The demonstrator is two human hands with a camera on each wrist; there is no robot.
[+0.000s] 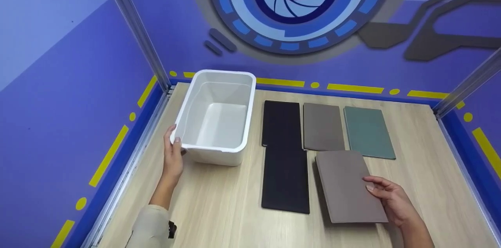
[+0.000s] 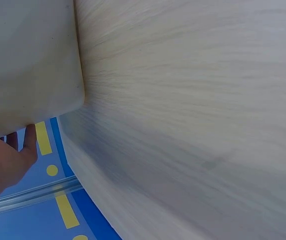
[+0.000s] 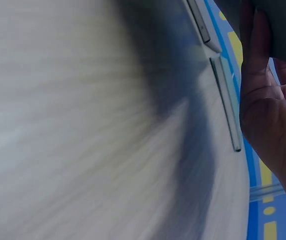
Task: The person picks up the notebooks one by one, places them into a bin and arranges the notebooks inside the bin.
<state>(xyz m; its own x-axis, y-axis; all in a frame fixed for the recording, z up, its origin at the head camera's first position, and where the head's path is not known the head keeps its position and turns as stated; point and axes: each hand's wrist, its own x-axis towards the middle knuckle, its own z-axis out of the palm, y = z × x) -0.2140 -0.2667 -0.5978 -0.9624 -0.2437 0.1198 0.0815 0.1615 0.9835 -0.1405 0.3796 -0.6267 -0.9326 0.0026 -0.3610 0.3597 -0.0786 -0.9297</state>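
Note:
At the near left corner of a white plastic bin [image 1: 215, 157], my left hand [image 1: 173, 160] holds the rim, thumb at the front and fingers along the outer side. Nothing lies inside the bin. My right hand [image 1: 393, 199] pinches the right edge of a taupe notebook [image 1: 350, 189], thumb on its cover and other fingers partly hidden behind. That notebook is tilted above the table, casting a shadow. In the right wrist view, the notebook's underside [image 3: 285, 30] shows dark against the fingers. The left wrist view has the bin's wall [image 2: 28, 60] above the fingers.
Beyond the held notebook lie a black notebook [image 1: 282, 123], another taupe one [image 1: 323, 126] and a green one [image 1: 370, 132] in a row. A second black notebook [image 1: 285, 180] lies nearer. Blue panels [image 1: 156, 44] with metal posts enclose the wooden table [image 1: 219, 209].

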